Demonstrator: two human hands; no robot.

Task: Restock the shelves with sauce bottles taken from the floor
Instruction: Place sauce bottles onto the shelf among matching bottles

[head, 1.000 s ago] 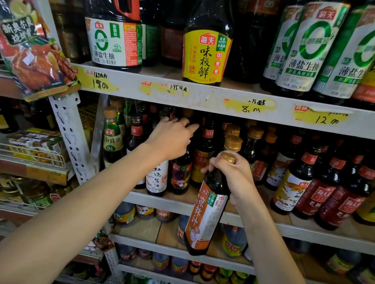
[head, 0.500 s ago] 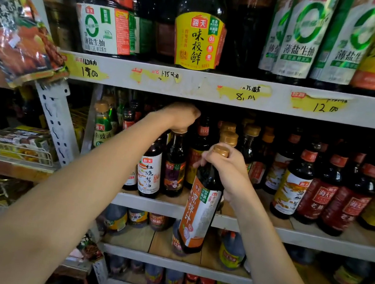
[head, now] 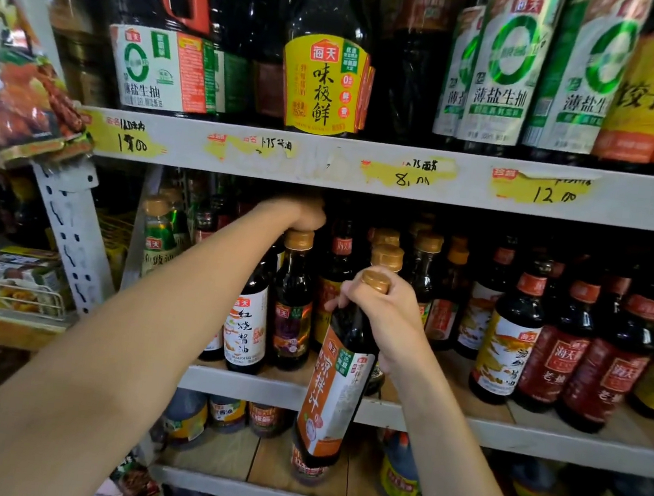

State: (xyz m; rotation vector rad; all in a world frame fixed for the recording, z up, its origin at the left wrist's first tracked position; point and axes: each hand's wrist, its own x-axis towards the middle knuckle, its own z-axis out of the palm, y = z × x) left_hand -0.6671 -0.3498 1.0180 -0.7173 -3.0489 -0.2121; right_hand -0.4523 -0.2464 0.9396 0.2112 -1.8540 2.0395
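My right hand [head: 387,317] grips the neck of a dark sauce bottle [head: 334,397] with an orange and white label and a gold cap. The bottle hangs tilted in front of the middle shelf's front edge [head: 500,436]. My left hand [head: 300,213] reaches deep into that middle shelf, closed over the tops of bottles behind a gold-capped dark bottle [head: 293,301] and a white-labelled bottle [head: 245,328]. What the fingers hold is hidden by the wrist.
The middle shelf holds rows of dark bottles with red labels [head: 615,365] to the right. Large soy sauce jugs [head: 325,78] stand on the upper shelf [head: 368,166]. A snack bag [head: 19,86] hangs at the left beside a perforated post [head: 71,241].
My left hand has pushed further back into the middle shelf, over the bottle tops. My right hand has kept its grip on the orange-labelled bottle, which stays in front of the shelf edge.
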